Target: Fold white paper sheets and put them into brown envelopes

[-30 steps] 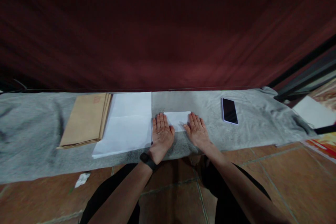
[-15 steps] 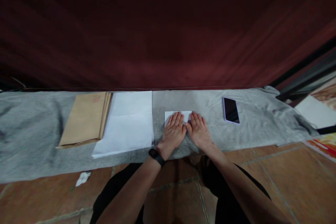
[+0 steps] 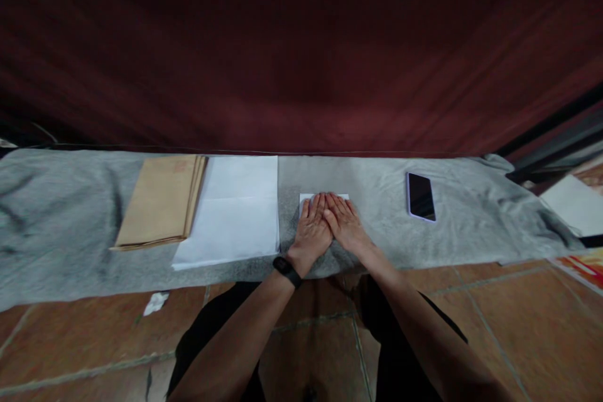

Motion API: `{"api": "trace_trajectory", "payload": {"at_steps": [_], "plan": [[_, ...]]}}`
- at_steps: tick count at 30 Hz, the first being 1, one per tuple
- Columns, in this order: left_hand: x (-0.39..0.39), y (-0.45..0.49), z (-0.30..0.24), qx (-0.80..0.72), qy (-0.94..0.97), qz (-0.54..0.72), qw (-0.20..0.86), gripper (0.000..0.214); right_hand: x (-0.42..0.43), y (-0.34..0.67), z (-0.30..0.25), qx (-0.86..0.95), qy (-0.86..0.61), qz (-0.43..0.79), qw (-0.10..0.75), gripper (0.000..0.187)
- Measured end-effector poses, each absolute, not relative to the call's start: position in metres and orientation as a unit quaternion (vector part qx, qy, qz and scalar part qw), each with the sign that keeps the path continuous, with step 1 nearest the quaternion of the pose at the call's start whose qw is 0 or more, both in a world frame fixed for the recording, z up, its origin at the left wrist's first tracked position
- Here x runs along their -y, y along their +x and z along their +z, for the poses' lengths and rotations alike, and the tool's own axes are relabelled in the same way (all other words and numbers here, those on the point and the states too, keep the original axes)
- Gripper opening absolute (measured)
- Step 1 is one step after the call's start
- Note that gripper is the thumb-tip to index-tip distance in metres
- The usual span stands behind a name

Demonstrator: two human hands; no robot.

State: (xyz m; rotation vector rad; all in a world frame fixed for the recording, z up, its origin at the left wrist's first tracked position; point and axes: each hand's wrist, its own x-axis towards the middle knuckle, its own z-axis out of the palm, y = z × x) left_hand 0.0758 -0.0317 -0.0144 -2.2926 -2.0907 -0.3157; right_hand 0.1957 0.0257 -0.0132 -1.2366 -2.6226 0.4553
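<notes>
A small white piece of paper (image 3: 304, 198), apparently folded, lies on the grey cloth in front of me, mostly covered by my hands. My left hand (image 3: 313, 226) rests flat on it, palm down, with the fingers stretched out. Beside it, my right hand (image 3: 345, 221) also lies flat on the paper, its thumb crossing onto the left hand. Neither hand grips anything. A dark band (image 3: 286, 270) circles my left wrist.
Left of my hands lie a stack of large white sheets (image 3: 235, 213) and several brown envelopes (image 3: 157, 201). A phone (image 3: 421, 196) lies to the right on the grey cloth (image 3: 475, 220). A dark red curtain (image 3: 301, 94) hangs behind. Crumpled paper (image 3: 156, 303) lies on the tiled floor.
My right hand has slid left across the paper until it meets my left hand and its thumb overlaps it. The whole view has shifted slightly.
</notes>
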Motion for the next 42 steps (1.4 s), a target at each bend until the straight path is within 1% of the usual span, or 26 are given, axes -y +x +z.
{"api": "trace_trajectory", "payload": {"at_steps": [9, 23, 33, 42], "plan": [[0.033, 0.071, -0.011, 0.680, -0.724, -0.117, -0.008, 0.055, -0.029, 0.201, -0.023, 0.891, -0.419, 0.133, 0.110, 0.063], [0.039, 0.055, -0.013, 0.722, -0.681, -0.122, 0.029, 0.058, -0.033, 0.220, -0.026, 0.883, -0.455, 0.053, 0.102, 0.067], [0.041, 0.049, -0.009, 0.751, -0.654, -0.092, 0.012, 0.063, -0.034, 0.239, -0.030, 0.875, -0.473, 0.033, 0.100, 0.070], [0.049, 0.041, -0.008, 0.764, -0.640, -0.078, 0.022, 0.060, -0.037, 0.251, -0.033, 0.865, -0.491, 0.039, 0.095, 0.059]]}}
